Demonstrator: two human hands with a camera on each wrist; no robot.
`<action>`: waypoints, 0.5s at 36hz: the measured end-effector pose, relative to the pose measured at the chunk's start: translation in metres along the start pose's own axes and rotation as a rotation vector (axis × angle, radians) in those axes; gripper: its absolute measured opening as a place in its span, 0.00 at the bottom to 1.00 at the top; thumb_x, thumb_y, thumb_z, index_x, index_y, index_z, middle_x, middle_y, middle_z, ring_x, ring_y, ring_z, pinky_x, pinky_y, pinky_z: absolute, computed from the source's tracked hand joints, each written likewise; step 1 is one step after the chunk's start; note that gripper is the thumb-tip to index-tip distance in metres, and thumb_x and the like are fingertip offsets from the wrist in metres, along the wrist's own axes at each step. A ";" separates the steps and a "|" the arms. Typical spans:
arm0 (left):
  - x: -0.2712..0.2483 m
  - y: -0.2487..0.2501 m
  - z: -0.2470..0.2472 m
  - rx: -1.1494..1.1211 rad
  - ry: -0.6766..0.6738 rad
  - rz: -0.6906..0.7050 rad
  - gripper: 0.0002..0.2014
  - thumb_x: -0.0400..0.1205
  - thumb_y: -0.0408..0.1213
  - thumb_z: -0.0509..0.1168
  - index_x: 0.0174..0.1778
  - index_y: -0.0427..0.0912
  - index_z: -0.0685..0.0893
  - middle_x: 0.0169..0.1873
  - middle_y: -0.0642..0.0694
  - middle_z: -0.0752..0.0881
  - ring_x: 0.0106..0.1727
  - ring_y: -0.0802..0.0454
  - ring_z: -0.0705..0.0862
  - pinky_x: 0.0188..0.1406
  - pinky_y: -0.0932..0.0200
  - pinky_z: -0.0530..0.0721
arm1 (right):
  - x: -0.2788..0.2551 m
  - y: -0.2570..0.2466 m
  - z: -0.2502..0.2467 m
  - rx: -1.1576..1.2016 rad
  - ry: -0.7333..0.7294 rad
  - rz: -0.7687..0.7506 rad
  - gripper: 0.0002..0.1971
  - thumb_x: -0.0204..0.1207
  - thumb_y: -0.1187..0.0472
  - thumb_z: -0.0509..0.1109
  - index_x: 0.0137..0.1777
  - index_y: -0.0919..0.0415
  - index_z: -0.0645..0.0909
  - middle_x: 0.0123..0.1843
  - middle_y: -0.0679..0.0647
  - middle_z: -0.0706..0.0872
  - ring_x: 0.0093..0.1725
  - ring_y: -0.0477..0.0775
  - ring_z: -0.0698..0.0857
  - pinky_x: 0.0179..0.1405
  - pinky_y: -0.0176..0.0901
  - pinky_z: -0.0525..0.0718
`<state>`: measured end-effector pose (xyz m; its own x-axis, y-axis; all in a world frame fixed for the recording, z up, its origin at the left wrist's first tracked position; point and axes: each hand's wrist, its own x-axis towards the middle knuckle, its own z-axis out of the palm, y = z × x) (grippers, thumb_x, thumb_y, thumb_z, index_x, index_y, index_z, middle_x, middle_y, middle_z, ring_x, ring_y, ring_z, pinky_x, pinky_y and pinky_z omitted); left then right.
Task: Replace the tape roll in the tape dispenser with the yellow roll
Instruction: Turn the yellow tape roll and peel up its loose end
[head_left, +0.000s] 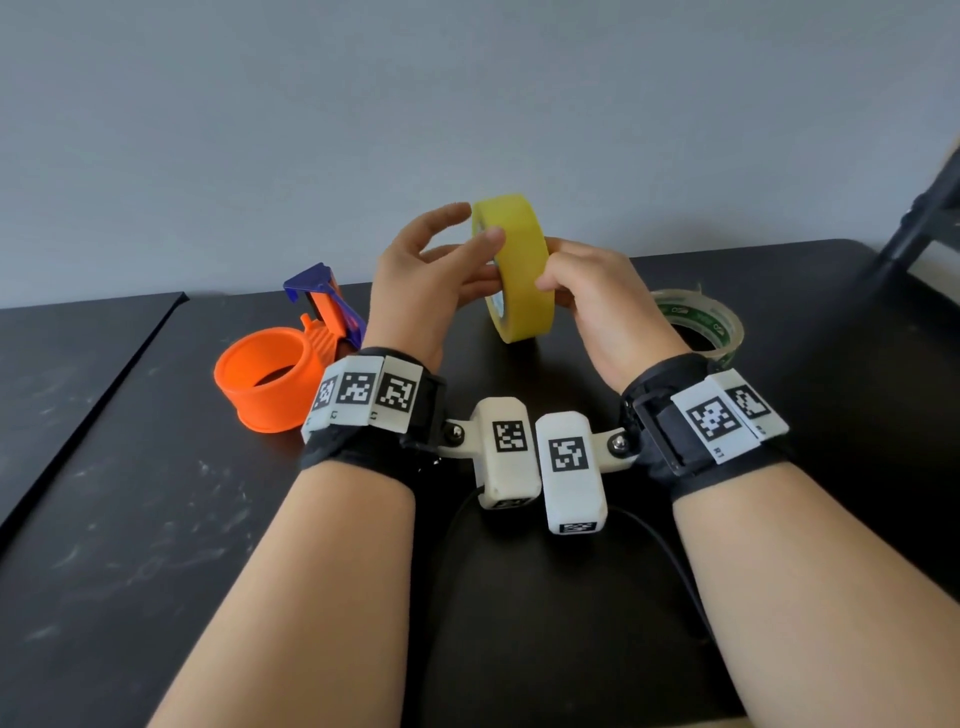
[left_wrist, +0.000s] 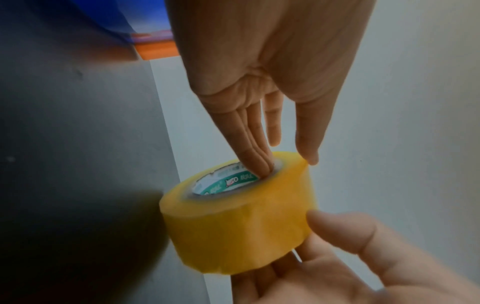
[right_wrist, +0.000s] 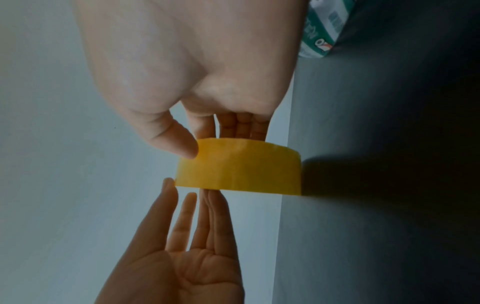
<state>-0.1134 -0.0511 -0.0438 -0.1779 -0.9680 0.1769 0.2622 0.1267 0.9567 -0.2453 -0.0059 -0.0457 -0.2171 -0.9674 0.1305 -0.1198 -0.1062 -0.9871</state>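
Note:
The yellow roll (head_left: 519, 270) (left_wrist: 233, 232) (right_wrist: 241, 172) is held on edge above the black table (head_left: 156, 519), between both hands. My right hand (head_left: 550, 280) (left_wrist: 306, 242) (right_wrist: 215, 142) grips it, thumb on the outer face and fingers behind its right side. My left hand (head_left: 467, 244) (left_wrist: 285, 164) (right_wrist: 192, 197) has straight fingers, their tips in the roll's green-printed core, and its thumb touches the rim. The orange tape dispenser (head_left: 270, 379) (left_wrist: 155, 47), with a blue cutter end, lies on the table left of my left wrist. Its round hub holds no roll.
A nearly used-up clear tape roll with a green core (head_left: 701, 322) (right_wrist: 322, 26) lies flat on the table beyond my right wrist. A black chair frame (head_left: 924, 218) stands at the far right. A seam (head_left: 104, 405) divides the table on the left.

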 end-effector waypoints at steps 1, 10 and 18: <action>0.000 -0.001 0.000 0.006 -0.007 0.002 0.18 0.79 0.31 0.72 0.64 0.37 0.81 0.45 0.33 0.89 0.43 0.42 0.89 0.49 0.53 0.91 | 0.000 0.000 0.000 -0.003 0.010 0.008 0.12 0.62 0.60 0.64 0.39 0.58 0.88 0.54 0.68 0.89 0.58 0.65 0.85 0.72 0.65 0.77; 0.002 -0.003 -0.002 0.128 -0.172 -0.024 0.30 0.76 0.25 0.72 0.75 0.41 0.76 0.45 0.39 0.89 0.46 0.46 0.88 0.51 0.57 0.88 | 0.003 0.001 -0.002 0.035 0.080 0.041 0.09 0.69 0.59 0.66 0.37 0.52 0.88 0.46 0.59 0.91 0.57 0.65 0.89 0.68 0.64 0.82; 0.000 -0.002 0.000 0.074 -0.138 -0.034 0.32 0.74 0.25 0.74 0.76 0.38 0.76 0.44 0.38 0.90 0.46 0.43 0.89 0.56 0.49 0.89 | 0.001 0.000 -0.001 0.054 0.058 0.040 0.32 0.58 0.54 0.65 0.56 0.80 0.74 0.52 0.80 0.80 0.47 0.63 0.80 0.65 0.72 0.78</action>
<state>-0.1140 -0.0509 -0.0460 -0.3153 -0.9338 0.1692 0.1842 0.1147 0.9762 -0.2465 -0.0065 -0.0450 -0.2768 -0.9563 0.0945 -0.0577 -0.0817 -0.9950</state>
